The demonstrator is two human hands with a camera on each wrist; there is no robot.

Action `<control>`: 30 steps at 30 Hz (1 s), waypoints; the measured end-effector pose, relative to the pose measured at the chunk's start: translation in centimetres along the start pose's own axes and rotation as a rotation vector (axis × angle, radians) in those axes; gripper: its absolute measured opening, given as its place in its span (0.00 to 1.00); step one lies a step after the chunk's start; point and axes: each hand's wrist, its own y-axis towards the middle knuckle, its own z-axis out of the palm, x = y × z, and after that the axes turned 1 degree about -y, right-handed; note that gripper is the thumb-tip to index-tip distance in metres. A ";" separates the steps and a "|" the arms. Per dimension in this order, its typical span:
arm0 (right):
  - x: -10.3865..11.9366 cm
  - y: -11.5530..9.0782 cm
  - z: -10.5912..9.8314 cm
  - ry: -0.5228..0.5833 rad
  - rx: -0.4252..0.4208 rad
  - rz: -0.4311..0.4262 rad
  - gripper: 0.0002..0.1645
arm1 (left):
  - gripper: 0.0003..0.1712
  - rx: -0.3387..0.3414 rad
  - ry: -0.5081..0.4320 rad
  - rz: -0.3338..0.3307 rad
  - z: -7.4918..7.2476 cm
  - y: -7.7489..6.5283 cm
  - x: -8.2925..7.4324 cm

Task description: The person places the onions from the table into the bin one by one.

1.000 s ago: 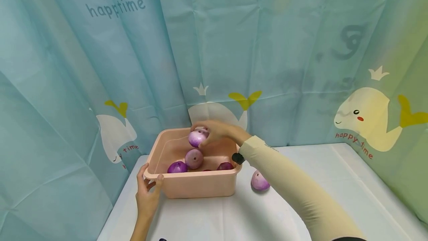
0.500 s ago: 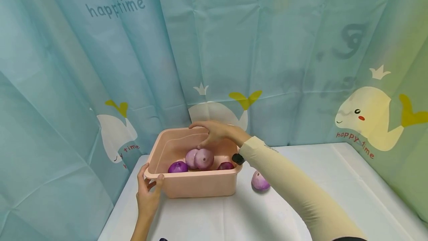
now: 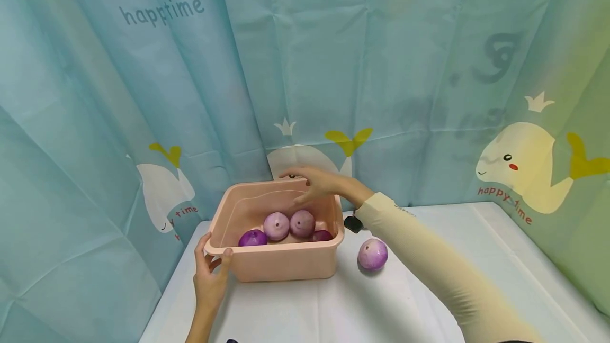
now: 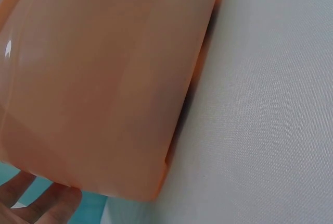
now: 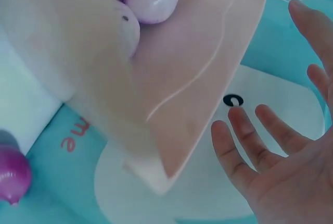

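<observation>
A pink plastic basin (image 3: 286, 263) stands on the table with several purple onions inside. Two paler onions (image 3: 277, 226) lie side by side near its middle, and a darker onion (image 3: 253, 237) sits at the left. My left hand (image 3: 211, 282) grips the basin's front left corner, thumb at the front rim and fingers around the side. Over the basin's back right part is my right hand (image 3: 316, 184), fingers spread and holding nothing. In the right wrist view those fingers (image 5: 244, 125) are outstretched beside the basin's rim. Another onion (image 3: 373, 254) lies on the table, right of the basin.
A white cloth (image 3: 452, 258) covers the table. Behind and on both sides hangs a blue-green curtain (image 3: 405, 68) printed with whales, close to the basin's back. A black wrist device (image 3: 353, 224) is under the right forearm.
My right hand has let go of an onion, which dropped into the basin and came to rest among the others. The hand then shifted slightly right. The left hand stayed in place.
</observation>
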 end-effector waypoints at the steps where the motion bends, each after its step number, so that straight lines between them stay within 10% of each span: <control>1: -0.1 -0.3 -0.2 0.017 -0.004 -0.003 0.43 | 0.39 0.001 -0.002 0.003 0.0 0.0 0.0; 30: -3.9 -12.6 -1.7 -0.054 -0.182 0.084 0.44 | 0.39 0.001 -0.013 0.017 0.0 0.0 -0.1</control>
